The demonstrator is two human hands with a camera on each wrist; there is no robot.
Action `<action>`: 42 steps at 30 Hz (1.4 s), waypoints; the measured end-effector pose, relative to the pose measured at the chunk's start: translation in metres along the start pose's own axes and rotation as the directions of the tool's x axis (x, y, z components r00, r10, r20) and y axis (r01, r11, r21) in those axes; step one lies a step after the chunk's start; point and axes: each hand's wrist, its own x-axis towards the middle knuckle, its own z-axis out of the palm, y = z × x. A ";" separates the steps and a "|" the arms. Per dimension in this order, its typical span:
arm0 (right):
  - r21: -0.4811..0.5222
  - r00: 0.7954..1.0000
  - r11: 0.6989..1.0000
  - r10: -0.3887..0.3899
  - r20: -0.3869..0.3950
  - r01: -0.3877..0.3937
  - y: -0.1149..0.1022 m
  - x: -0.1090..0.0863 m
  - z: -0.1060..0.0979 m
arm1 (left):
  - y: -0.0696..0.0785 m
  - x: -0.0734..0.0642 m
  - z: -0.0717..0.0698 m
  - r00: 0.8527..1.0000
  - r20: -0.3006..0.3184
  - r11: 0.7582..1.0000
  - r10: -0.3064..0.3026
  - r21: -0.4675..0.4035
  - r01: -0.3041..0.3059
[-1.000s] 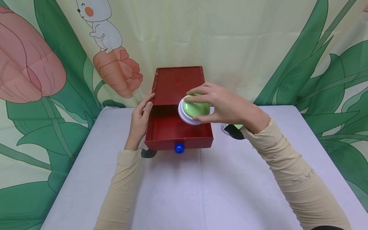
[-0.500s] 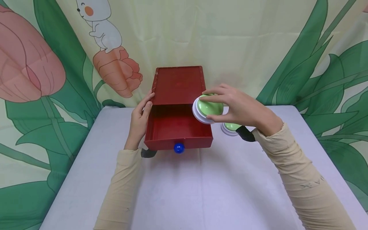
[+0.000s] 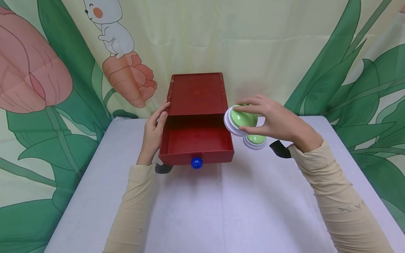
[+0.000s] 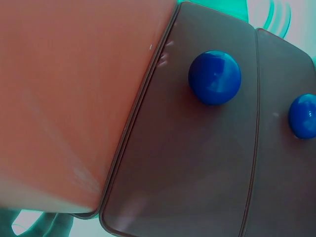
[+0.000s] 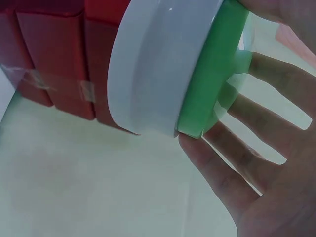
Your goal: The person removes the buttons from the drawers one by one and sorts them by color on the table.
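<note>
A dark red drawer cabinet [image 3: 196, 94] stands at the table's back, its top drawer [image 3: 178, 158] pulled out and showing a bare inside. My left hand [image 3: 152, 135] rests along the cabinet's left side, fingers nearly straight. My right hand [image 3: 278, 117] grips a round buzzer button [image 3: 244, 119] with a green dome and white base between thumb and fingertips. The buzzer is tilted and held up just right of the cabinet, apart from the drawer. In the right wrist view, the fingers curve round the green part and the white base [image 5: 153, 59] points at the red cabinet.
Beneath the raised buzzer, a second green and white buzzer [image 3: 255, 141] sits on the white table [image 3: 190, 214]. A blue knob [image 3: 197, 162] juts from the open drawer; lower drawers [image 4: 182, 148] also carry blue knobs. A printed curtain [image 3: 253, 45] hangs behind.
My right hand has carried the buzzer rightward, from above the open drawer to beyond the cabinet's right side, uncovering the second buzzer. My left hand and the cabinet stay put.
</note>
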 end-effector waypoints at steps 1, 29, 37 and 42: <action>0.000 1.000 1.000 0.006 -0.003 -0.006 0.001 -0.001 -0.001 | 0.000 0.000 0.000 1.000 0.000 1.000 0.000 -0.001 0.000; 0.044 0.970 0.969 0.241 0.029 -0.242 0.051 -0.046 0.016 | -0.001 0.000 0.000 1.000 0.004 1.000 0.008 0.009 -0.008; 0.053 0.962 0.960 0.274 0.022 -0.274 0.064 -0.055 0.021 | 0.000 -0.001 0.000 1.000 0.002 1.000 0.001 0.011 -0.001; 0.050 0.951 0.949 0.310 0.023 -0.310 0.074 -0.061 0.024 | 0.001 -0.001 0.000 1.000 0.000 1.000 -0.007 0.014 0.007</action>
